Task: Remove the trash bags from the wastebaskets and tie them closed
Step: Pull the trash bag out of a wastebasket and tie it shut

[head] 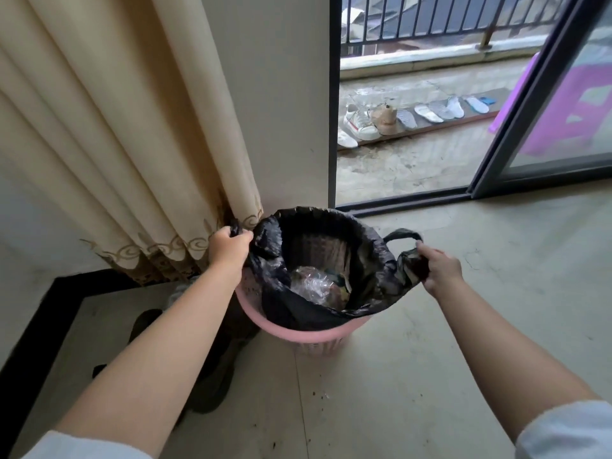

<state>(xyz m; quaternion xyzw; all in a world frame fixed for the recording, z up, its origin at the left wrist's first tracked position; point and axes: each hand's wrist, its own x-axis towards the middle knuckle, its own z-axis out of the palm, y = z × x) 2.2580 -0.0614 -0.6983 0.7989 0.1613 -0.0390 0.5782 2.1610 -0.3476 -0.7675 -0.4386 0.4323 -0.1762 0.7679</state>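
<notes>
A pink wastebasket point(308, 336) stands on the floor by the curtain. A black trash bag point(298, 309) sits inside it, its mouth wide and pulled up off the near rim. Crumpled clear plastic and other rubbish lie at the bottom. My left hand point(228, 248) is closed on the bag's left handle next to the curtain. My right hand point(440, 266) grips the bunched right edge of the bag, with a loop handle point(402, 234) sticking up just behind it.
A cream curtain point(116, 144) hangs at the left, touching the basket's far left side. A dark slipper point(212, 389) lies on the floor under my left arm. The sliding door point(546, 127) stands open to a balcony with shoes and insoles point(414, 117).
</notes>
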